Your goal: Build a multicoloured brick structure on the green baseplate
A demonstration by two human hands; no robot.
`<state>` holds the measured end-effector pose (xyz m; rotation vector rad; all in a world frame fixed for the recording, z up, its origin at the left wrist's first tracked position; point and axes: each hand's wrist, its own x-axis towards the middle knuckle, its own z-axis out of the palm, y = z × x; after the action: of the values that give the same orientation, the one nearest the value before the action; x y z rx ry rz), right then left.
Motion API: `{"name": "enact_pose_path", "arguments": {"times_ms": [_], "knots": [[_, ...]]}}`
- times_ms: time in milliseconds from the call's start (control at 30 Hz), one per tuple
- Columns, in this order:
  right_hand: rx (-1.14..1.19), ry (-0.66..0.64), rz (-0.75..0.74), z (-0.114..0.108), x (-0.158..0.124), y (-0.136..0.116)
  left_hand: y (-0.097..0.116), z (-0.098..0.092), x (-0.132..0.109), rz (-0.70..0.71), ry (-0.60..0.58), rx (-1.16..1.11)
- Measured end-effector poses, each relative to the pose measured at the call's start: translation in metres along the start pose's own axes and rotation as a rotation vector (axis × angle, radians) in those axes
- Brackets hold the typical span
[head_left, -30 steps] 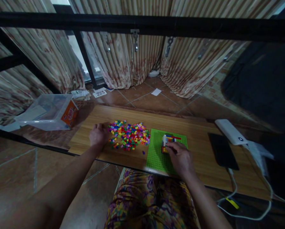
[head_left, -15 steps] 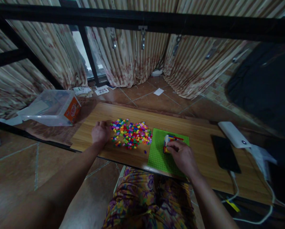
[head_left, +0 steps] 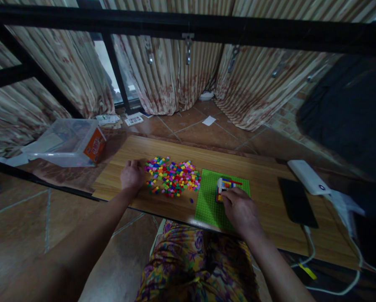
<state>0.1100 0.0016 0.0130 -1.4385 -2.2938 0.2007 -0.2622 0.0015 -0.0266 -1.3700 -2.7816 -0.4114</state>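
Observation:
A green baseplate lies on a low wooden board. On it stands a small multicoloured brick build. My right hand rests on the plate with its fingers curled against the build's near side, pinching or pressing it. A heap of small loose coloured bricks lies left of the plate. My left hand rests on the board at the heap's left edge, fingers curled loosely, touching the nearest bricks; whether it holds one is hidden.
A clear plastic tub with an orange label lies on the floor at the left. A black phone and a white power bank with cables sit on the board's right end. Curtains and a black metal frame stand behind.
The view shifted slightly at first. My right hand slid a little toward me along the build's near side. My left hand stayed at the heap.

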Motion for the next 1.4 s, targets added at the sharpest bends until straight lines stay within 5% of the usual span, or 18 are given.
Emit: {"name": "enact_pose_path", "arguments": {"times_ms": [333, 667, 1033, 1400], "knots": [[0.007, 0.123, -0.012, 0.001, -0.015, -0.013, 0.001, -0.002, 0.0, -0.003, 0.0, 0.011], [-0.248, -0.142, -0.146, 0.022, 0.012, -0.043, 0.001, -0.003, -0.001, -0.01, 0.001, -0.003], [-0.214, -0.189, -0.225, 0.024, 0.016, -0.034, -0.001, -0.002, -0.002, 0.03, 0.017, 0.01], [0.011, 0.049, -0.088, 0.028, -0.007, -0.041, -0.001, -0.002, -0.002, 0.032, 0.016, 0.036]]}}
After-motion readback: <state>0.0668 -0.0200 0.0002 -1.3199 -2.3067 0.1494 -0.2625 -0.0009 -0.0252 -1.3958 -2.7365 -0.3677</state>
